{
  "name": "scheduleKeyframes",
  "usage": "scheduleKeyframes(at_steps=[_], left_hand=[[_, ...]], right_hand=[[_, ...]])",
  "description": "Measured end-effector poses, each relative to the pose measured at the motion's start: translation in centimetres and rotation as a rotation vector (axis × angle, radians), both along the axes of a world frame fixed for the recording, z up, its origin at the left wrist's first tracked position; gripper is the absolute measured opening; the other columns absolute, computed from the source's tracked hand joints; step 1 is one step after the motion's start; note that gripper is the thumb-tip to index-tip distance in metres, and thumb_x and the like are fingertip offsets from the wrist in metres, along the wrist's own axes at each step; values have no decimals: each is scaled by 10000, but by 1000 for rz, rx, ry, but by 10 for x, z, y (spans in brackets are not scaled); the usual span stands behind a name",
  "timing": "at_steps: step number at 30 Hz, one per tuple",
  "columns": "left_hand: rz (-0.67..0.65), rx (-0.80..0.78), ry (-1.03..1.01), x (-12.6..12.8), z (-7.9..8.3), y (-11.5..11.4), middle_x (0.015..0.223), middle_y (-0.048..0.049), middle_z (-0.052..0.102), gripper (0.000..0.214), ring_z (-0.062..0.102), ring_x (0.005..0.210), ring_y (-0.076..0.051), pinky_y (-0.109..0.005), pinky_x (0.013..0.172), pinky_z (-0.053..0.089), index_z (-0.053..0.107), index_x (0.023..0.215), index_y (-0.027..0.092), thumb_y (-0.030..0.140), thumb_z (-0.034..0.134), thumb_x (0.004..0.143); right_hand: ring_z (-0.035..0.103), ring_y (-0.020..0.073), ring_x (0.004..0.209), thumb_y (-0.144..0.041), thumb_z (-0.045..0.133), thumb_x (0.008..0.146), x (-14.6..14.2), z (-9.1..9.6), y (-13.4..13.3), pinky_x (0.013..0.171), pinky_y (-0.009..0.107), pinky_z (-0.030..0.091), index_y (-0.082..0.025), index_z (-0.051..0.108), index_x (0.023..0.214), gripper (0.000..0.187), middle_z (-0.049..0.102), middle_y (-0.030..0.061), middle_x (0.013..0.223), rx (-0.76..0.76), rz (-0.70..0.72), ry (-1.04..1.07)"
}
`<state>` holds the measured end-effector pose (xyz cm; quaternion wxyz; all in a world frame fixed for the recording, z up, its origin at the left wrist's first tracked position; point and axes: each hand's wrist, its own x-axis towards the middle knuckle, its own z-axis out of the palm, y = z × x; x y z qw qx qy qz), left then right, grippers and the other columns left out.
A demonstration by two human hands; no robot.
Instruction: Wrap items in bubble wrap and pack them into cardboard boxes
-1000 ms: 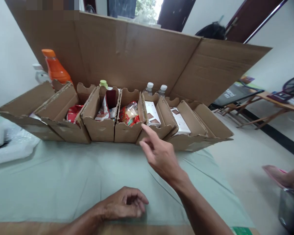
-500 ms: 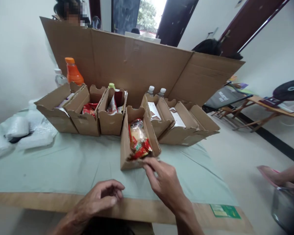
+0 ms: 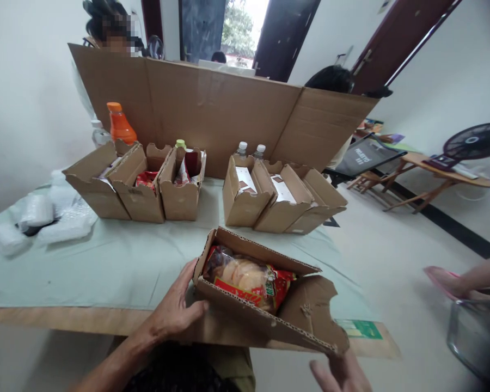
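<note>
A cardboard box (image 3: pixel 310 305) with an open top lies turned sideways at the table's near edge, its right end past the edge. Inside rests a red and clear packet of round, biscuit-like food (image 3: pixel 245 277). My left hand (image 3: pixel 177 310) is round the box's left end, fingers against the far side of that end and thumb at the near side. Under the box's right end is my right hand (image 3: pixel 343 373), gripping its lower corner; the fingertips are partly hidden behind the cardboard.
More cardboard boxes (image 3: pixel 179 201) stand in two groups with a gap between. Behind them rises a cardboard screen (image 3: pixel 220 109). An orange bottle (image 3: pixel 121 126) stands at back left, bubble-wrapped items (image 3: pixel 63 223) at left. A green card (image 3: pixel 365 329) lies at the right front edge.
The box with the packet has come out from the row toward me and turned sideways. My left hand has moved onto its left end; my right hand has moved right and nearer with its other end.
</note>
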<state>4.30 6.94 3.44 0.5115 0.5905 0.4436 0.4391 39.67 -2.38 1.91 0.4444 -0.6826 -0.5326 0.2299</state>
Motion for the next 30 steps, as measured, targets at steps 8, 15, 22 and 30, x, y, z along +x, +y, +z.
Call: scheduleKeyframes(at_steps=[8,15,22,30], left_hand=[[279,-70,-4,-1,-11,20,1249,-128,698,499,605,1246,-329,-436,1056,494,618,1258,174,338,694,792],[538,53,55,-29,-15,84,1315,-129,636,637,616,1204,-283,-434,1082,461,523,1359,183,360,699,772],[500,18,90,-21,-52,66,1433,-156,575,719,530,1376,-314,-483,1181,392,409,1517,196,322,653,853],[479,56,119,-10,-56,80,1642,-176,396,874,339,1551,-343,-533,1294,222,288,1606,177,253,654,815]], right_hand=[[731,336,937,-615,658,828,-72,12,87,811,439,597,-191,722,1005,465,790,127,965,-14,73,-39],[711,269,959,-502,617,862,-117,17,179,827,416,590,-166,634,1224,495,750,146,1140,74,245,31],[708,282,1079,-495,618,907,-115,-42,165,978,471,571,-151,616,1356,565,727,171,1249,3,255,62],[703,309,1121,-536,653,861,-114,-56,161,979,499,568,-165,594,1414,669,700,184,1321,14,164,55]])
